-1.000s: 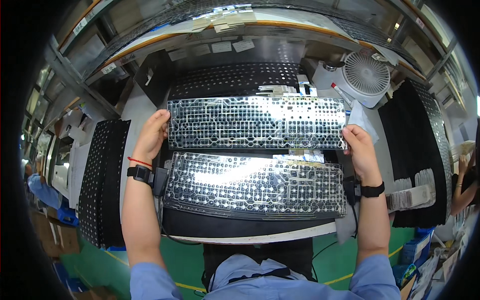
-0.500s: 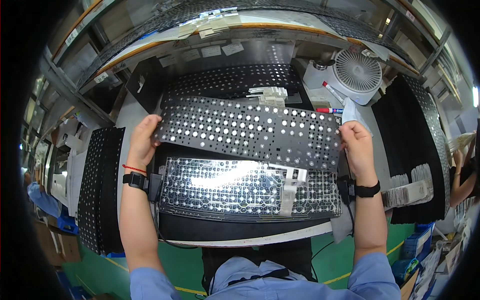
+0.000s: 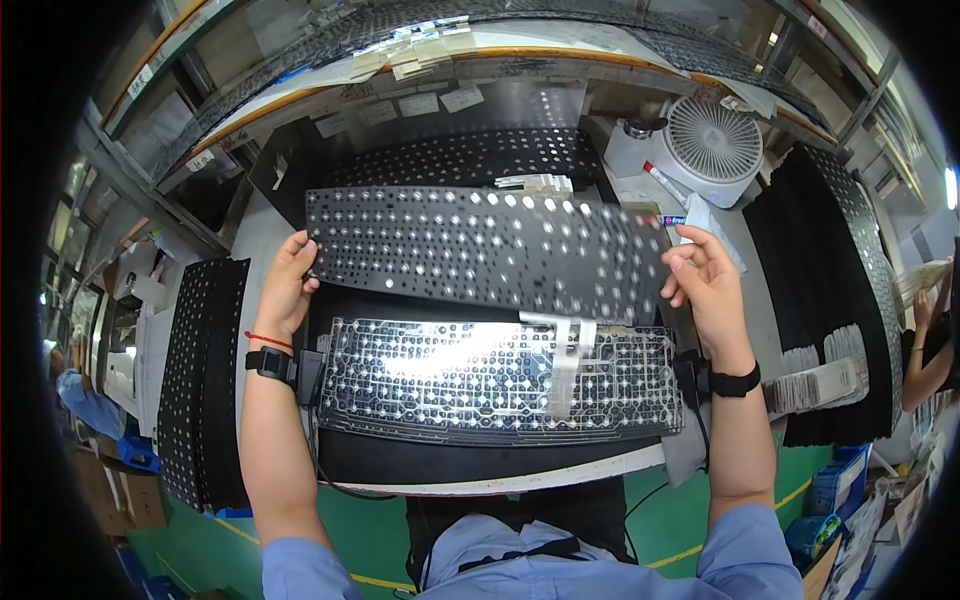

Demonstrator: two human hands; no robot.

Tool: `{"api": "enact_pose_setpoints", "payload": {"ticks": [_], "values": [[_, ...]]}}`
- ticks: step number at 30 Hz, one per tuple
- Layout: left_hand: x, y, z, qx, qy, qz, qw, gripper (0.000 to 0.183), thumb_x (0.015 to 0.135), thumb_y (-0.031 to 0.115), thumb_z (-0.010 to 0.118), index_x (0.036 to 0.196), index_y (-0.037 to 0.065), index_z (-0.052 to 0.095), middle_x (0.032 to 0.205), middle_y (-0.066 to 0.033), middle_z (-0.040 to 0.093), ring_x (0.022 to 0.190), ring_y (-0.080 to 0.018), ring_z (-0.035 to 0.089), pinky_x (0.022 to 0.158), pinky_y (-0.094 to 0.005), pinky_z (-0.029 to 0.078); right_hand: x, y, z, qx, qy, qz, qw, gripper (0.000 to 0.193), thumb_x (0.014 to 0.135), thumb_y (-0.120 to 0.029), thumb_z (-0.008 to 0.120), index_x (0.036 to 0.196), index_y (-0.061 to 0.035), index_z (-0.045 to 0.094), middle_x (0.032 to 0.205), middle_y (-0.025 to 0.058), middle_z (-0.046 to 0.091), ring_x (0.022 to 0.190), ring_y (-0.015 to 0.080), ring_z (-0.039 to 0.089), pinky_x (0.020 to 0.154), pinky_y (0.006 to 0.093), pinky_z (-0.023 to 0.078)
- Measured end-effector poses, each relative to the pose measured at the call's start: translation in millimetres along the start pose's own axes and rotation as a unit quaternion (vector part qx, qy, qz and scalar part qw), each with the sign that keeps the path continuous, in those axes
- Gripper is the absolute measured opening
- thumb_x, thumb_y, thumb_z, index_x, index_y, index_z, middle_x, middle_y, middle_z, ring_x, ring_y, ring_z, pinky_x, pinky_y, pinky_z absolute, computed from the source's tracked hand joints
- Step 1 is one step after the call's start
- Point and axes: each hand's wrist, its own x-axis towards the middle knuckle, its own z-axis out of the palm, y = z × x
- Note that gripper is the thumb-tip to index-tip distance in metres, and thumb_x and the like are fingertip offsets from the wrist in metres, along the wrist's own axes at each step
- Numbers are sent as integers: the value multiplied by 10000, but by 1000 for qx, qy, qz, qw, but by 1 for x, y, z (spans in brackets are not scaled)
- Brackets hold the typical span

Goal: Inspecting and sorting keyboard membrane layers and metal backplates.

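Note:
A long black keyboard membrane sheet (image 3: 430, 245), dotted with pale round spots and small holes, is held up above the bench. My left hand (image 3: 290, 272) pinches its left edge between thumb and fingers. At the other end, my right hand (image 3: 705, 285) has its fingers apart, the tips close to the sheet's blurred right edge; whether they touch is unclear. A pale tail (image 3: 560, 325) shows under the sheet's lower edge. Below, on a black surface, lies a stack of shiny clear keyboard membranes (image 3: 450, 385) with silver traces, glare covering its upper left part.
Behind the held sheet lie more black dotted sheets (image 3: 470, 155). A white fan (image 3: 712, 140), a bottle (image 3: 630, 145) and markers (image 3: 665, 180) stand or lie back right. Dotted stacks flank me at left (image 3: 200, 380) and right (image 3: 830, 300). A person's arm (image 3: 930, 360) shows far right.
The black sheet has shifted left, and its right end is now blurred. My right hand's fingers have loosened from that end and spread. My left hand keeps its hold.

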Motion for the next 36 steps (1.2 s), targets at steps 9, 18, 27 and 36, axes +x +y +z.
{"api": "enact_pose_setpoints", "payload": {"ticks": [9, 18, 27, 36], "values": [[-7, 12, 18, -94, 81, 19, 992, 441, 1052, 221, 529, 1427, -2, 468, 1237, -138, 658, 1044, -190, 668, 854, -253, 556, 0, 9, -5, -139, -128, 69, 979, 409, 828, -134, 813, 1175, -18, 627, 1019, 19, 622, 841, 90, 571, 751, 215, 467], [-9, 9, 10, -18, 0, -18, 1000, 410, 1056, 270, 519, 1363, -2, 516, 1239, -148, 659, 1024, -184, 671, 866, -281, 551, -6, 5, -7, -294, -249, 81, 919, 339, 758, -95, 844, 1024, -25, 645, 896, -4, 579, 831, 93, 529, 750, 252, 445], [-16, 15, 20, 24, -100, -65, 993, 426, 1025, 249, 574, 1365, -4, 526, 1262, -128, 652, 1020, -150, 658, 896, -294, 533, 0, 9, -4, -212, -136, 39, 967, 60, 922, -49, 673, 956, -3, 657, 843, -19, 638, 784, 59, 557, 721, 231, 460], [-10, 6, 7, 31, -134, -78, 987, 281, 974, 93, 629, 1245, 20, 616, 999, 0, 715, 866, -79, 670, 824, -235, 533, 3, 15, -6, -194, -98, 28, 976, 71, 960, -50, 635, 1013, -5, 647, 874, -32, 620, 796, 43, 520, 717, 215, 431]]}}
